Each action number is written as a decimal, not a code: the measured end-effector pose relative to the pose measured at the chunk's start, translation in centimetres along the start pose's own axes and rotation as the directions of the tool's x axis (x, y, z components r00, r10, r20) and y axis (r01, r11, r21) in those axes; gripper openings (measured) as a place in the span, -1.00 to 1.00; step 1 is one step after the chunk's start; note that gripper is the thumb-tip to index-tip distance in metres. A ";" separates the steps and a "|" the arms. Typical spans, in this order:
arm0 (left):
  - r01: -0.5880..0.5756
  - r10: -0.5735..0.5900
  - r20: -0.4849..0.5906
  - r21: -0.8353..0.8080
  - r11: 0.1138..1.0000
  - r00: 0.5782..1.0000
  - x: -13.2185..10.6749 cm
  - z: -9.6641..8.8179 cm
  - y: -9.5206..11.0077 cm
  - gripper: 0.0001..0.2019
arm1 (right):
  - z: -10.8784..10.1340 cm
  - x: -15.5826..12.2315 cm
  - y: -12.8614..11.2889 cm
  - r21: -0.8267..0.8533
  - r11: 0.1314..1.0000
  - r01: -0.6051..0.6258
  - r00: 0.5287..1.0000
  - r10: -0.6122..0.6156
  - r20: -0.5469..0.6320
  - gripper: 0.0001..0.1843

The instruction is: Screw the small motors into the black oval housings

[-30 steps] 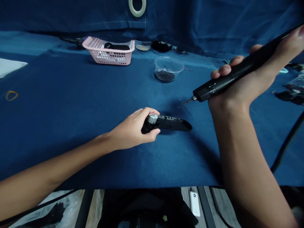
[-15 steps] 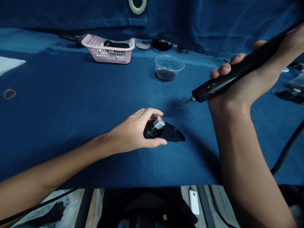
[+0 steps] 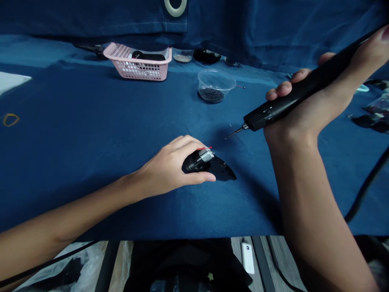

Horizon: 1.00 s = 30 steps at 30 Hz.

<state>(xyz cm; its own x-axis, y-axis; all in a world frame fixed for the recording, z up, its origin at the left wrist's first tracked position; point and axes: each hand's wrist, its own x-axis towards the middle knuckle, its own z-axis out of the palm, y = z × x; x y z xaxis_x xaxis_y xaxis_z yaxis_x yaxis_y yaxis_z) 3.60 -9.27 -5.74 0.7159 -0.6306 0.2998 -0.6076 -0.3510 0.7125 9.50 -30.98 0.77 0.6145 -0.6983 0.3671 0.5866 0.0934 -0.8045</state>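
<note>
1. The left hand (image 3: 168, 164) rests at lower middle of the frame, its fingers curled and clamped on the wide end of a black plastic casing (image 3: 221, 170). The casing lies on the cloth, and its narrow end sticks out to the right past the fingertips.
2. A small silver motor (image 3: 205, 155) sits in the wide end of the casing, just beside the fingertips, with a thin red wire (image 3: 205, 148) along its far side.
3. The right hand (image 3: 306, 109) is raised at the right of the frame, closed around a black electric screwdriver (image 3: 288, 103). The tool's body runs toward the upper right corner. Its thin metal bit (image 3: 234, 132) points down and left, near the casing but not touching it.
4. A blue cloth (image 3: 91, 121) covers the work surface and hangs up behind it, with a pale ring eyelet (image 3: 175, 5) at top middle.
5. Along the upper middle stand a pink plastic basket (image 3: 136, 68) holding a black object (image 3: 148, 56), a small clear dish of grey bits (image 3: 182, 56), and another black object (image 3: 207, 56).
6. Nearer the hands, a clear plastic bowl (image 3: 216, 79) holds small black pieces (image 3: 211, 95).
7. At far left lie a white sheet (image 3: 10, 79) and a yellow rubber band (image 3: 11, 119).
8. At right lie dark bags (image 3: 373, 115) and a black cable (image 3: 367, 186).
9. A small white device (image 3: 248, 258) lies at bottom middle on wooden boards (image 3: 275, 259).
</note>
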 end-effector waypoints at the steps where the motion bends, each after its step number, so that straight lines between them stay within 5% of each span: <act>1: 0.029 -0.029 0.004 -0.010 1.000 1.000 0.0 -0.1 0.1 -0.51 | 0.0 0.0 0.0 0.002 1.000 0.000 1.000 0.000 0.002 -0.47; 7: 0.223 -0.234 -0.037 -0.185 0.957 0.972 0.0 -0.5 0.4 -0.52 | -0.5 -0.3 -0.2 0.025 0.999 -0.033 0.998 0.032 0.060 -0.51; 16: 0.180 -0.197 -0.039 -0.258 0.949 0.980 0.3 -1.1 0.3 -0.71 | -0.3 -0.5 -0.2 0.005 1.000 -0.025 0.998 0.025 0.057 -0.53; 30: 0.191 -0.213 -0.042 -0.300 0.935 0.976 0.3 -0.7 0.0 -0.56 | -0.1 -0.7 -0.3 -0.015 0.999 -0.050 0.998 0.050 0.025 -0.52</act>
<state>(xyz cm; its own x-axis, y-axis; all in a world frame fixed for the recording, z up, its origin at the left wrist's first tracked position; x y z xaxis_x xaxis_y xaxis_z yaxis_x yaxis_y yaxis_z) 4.11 -8.97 -5.18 0.8426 -0.5118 0.1677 -0.3279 -0.2405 0.9136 8.86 -30.57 0.73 0.6562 -0.6749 0.3376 0.5471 0.1175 -0.8288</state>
